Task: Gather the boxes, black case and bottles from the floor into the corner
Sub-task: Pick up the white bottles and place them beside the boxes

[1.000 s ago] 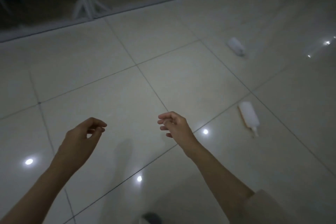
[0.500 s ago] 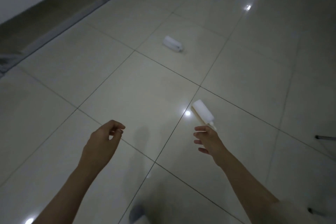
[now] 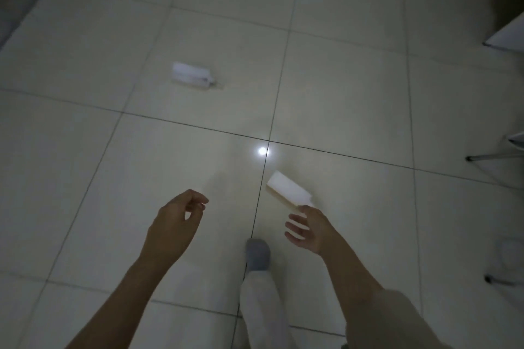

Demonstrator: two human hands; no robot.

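Note:
Two white bottles lie on their sides on the pale tiled floor. The near bottle [image 3: 287, 190] lies just past my right hand [image 3: 310, 228], whose fingers are spread and reach to its cap end; whether they touch it I cannot tell. The far bottle [image 3: 191, 76] lies further off to the left. My left hand [image 3: 177, 224] hovers over the floor with its fingers loosely curled and nothing in it. No boxes or black case are in view.
My foot in a grey sock [image 3: 257, 253] stands on the floor between my hands. Thin metal legs [image 3: 493, 156] of a stand reach in from the right edge. A white panel [image 3: 507, 34] is at the upper right.
The view has turned and moved closer to the bottles. My right hand has reached forward and opened at the near bottle's cap end. My foot has stepped into view.

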